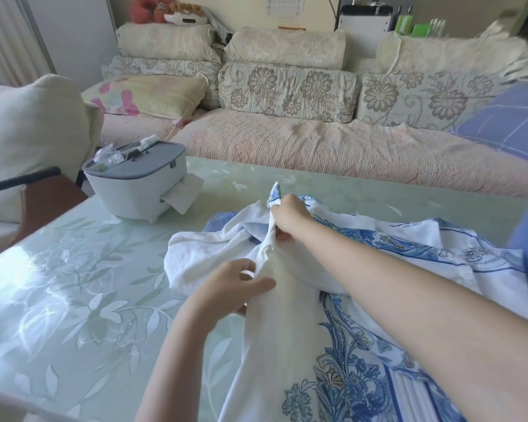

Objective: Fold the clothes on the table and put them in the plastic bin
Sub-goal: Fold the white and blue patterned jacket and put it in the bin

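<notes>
Fabric of the white, blue-printed garment (275,330) looks thin, soft and light. It slumps in loose folds over the right part of the glass-topped table (73,284), so I judge it will slide on the glass and sag wherever it is unsupported. My right hand (290,213) grips a bunched edge at the far end, fingers curled round it; my left hand (235,287) pinches a raised ridge of white cloth nearer me. Best holds, I think, are hems or seams, taken at two spread points and kept taut. A blue cloth (223,220) peeks from under the far folds. Well apart to the left stands a white container with a grey lid (134,190) — whether it is the bin I cannot tell.
</notes>
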Tool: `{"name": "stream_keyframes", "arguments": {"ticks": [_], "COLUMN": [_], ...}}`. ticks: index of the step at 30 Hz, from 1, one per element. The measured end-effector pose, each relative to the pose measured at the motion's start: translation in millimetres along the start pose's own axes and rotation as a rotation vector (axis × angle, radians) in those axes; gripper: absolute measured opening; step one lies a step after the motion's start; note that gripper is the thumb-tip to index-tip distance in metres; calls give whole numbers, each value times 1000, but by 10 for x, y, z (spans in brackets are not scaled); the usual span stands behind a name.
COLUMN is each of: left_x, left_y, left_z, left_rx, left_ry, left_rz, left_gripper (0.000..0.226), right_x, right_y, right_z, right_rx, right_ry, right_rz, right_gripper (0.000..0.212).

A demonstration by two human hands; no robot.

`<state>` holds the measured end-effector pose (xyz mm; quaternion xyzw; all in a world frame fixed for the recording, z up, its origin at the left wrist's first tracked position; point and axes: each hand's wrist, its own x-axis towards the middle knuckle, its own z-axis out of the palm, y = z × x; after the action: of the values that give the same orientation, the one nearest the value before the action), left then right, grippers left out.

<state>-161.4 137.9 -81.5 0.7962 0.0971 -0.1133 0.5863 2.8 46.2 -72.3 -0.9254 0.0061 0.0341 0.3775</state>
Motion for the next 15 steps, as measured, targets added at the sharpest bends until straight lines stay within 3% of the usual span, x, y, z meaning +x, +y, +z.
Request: {"name": "stream_keyframes", "arguments": {"ticks": [4, 6, 8, 11, 15], "left_x": [-109, -114, -94, -14, 91], "left_y": [287, 404, 483, 500, 328], "left_z": [167, 419, 750, 1246, 1722], "left_rx": [-41, -71, -91, -54, -3], "left_ry": [-172, -256, -361, -435, -526], "left_rz": [98, 154, 197, 235, 106], "left_gripper": [30, 51, 65, 70, 73], "right_x": [13, -6, -41, -36, -54], "right_y": [232, 429, 665, 1110, 1676], "right_z": [-296, -498, -747, -1058, -1099], "right_rx": [304, 337, 386, 484, 396], "right_ry": [80, 102, 137, 147, 105], "right_rz": [45, 26, 41, 100, 161], "right_gripper": [29, 21, 27, 31, 22]}}
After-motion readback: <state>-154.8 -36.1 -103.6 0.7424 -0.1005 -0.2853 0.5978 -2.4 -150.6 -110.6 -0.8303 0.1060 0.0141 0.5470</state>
